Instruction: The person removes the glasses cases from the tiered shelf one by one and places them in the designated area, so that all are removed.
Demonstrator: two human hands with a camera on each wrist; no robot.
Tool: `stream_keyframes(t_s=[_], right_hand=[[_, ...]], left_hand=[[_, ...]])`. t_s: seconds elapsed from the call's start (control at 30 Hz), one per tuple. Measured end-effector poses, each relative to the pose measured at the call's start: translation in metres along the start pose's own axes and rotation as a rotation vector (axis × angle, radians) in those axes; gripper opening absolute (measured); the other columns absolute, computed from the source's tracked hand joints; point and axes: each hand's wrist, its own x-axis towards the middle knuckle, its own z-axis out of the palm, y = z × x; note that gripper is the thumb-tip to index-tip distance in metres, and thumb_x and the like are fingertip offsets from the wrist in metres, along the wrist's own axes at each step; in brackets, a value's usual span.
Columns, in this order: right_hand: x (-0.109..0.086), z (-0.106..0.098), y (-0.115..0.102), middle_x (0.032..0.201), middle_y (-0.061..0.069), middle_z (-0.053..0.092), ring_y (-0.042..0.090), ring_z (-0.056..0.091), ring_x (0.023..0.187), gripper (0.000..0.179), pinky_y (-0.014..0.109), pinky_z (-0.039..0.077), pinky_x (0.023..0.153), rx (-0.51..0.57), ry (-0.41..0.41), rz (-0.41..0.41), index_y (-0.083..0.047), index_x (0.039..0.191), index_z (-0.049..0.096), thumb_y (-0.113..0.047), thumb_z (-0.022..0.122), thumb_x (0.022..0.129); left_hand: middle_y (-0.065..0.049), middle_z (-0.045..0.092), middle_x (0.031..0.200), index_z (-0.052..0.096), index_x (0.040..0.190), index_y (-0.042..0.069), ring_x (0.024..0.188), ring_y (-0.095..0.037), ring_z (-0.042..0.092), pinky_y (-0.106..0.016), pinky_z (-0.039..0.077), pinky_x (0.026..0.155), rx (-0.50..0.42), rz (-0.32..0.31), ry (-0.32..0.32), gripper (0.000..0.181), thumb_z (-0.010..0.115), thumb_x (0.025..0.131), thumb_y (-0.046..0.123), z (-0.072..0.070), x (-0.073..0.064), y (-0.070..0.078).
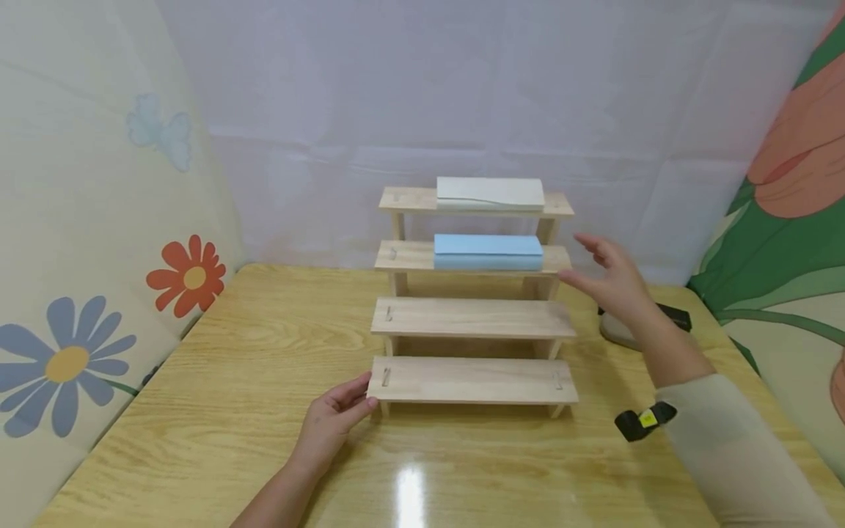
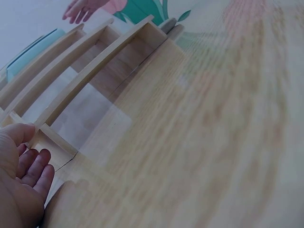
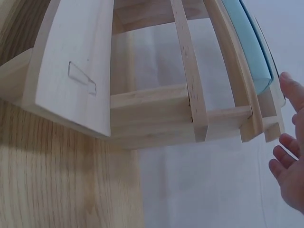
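Observation:
A four-step wooden display stand stands on the table. My left hand holds the left end of its lowest shelf, thumb at the front corner and index finger along the side; in the left wrist view the other fingers of that hand are loosely bent below the board. On the second shelf from the top lies a light blue oblong flap case. A similar white case lies on the top shelf. My right hand, thumb and fingers spread and holding nothing, hovers beside the stand's right end, near the blue case's level.
Behind the right forearm, a grey and black object rests on the table. A black strap with a yellow tag hangs at the right sleeve. White cloth closes the back, with flower-printed panels at both sides.

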Motion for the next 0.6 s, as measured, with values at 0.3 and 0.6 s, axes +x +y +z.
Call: stream_keyframes(t_s=[0.3, 0.6], right_hand=[[0.013, 0.010, -0.012, 0.156, 0.021, 0.031, 0.043, 0.029, 0.142, 0.077, 0.057, 0.026, 0.118, 0.017, -0.036, -0.039, -0.008, 0.151, 0.034, -0.035, 0.071, 0.090], [0.026, 0.019, -0.025, 0.157, 0.017, 0.033, 0.042, 0.029, 0.143, 0.076, 0.057, 0.027, 0.117, 0.002, -0.090, -0.061, -0.009, 0.151, 0.035, -0.032, 0.072, 0.089]], left_hand=[[-0.021, 0.061, 0.132, 0.058, 0.130, -0.004, 0.094, -0.001, 0.065, -0.016, 0.055, 0.082, 0.000, -0.018, -0.001, 0.045, 0.070, 0.087, 0.000, -0.001, 0.001, -0.001], [-0.021, 0.062, 0.131, 0.059, 0.129, -0.004, 0.094, -0.003, 0.066, -0.017, 0.055, 0.083, -0.010, -0.023, -0.003, 0.045, 0.070, 0.086, 0.000, -0.001, 0.001, -0.002]])
